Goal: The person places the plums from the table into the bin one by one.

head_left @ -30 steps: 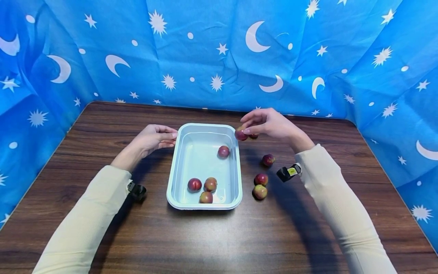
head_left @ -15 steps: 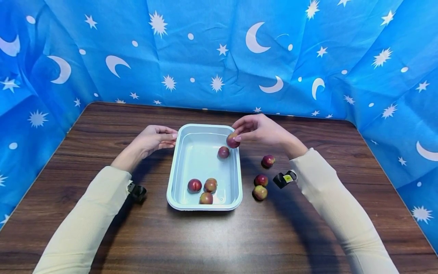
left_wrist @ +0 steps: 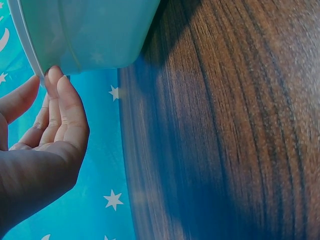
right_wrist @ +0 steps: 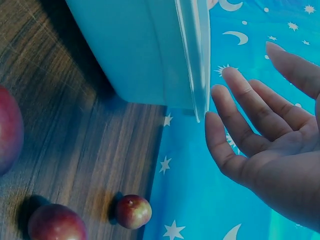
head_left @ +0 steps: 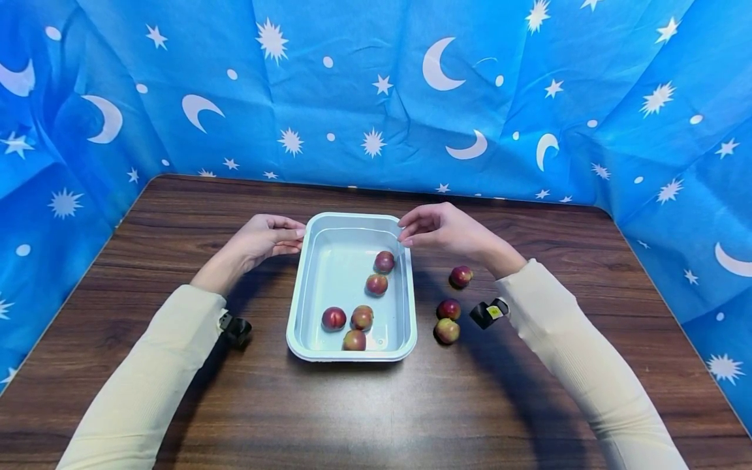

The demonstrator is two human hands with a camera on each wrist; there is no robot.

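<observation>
A white plastic tub (head_left: pixel 314 352) stands on the table with several red and yellow-green plums inside. Among them, one plum (head_left: pixel 376 284) lies just below another plum (head_left: pixel 384 262) near the right wall. My left hand (head_left: pixel 266 238) pinches the tub's far left rim; in the left wrist view its thumb and fingertips meet there. Beside the right rim hovers my right hand (head_left: pixel 449 232), its fingers loosely bent and holding nothing. In the right wrist view, the fingers (right_wrist: pixel 240 95) spread a little apart from the tub wall (right_wrist: pixel 140 50).
Three plums lie on the wooden table (head_left: pixel 235 405) right of the tub: one dark red plum (head_left: pixel 461 277), and nearer, a red plum (head_left: pixel 449 309) against a yellow-green plum (head_left: pixel 448 331). A blue cloth (head_left: pixel 352 98) with moons and stars hangs behind the table.
My right hand carried a plum leftward over the tub's right rim and let it go; it now lies inside. The left hand and the tub have stayed in place.
</observation>
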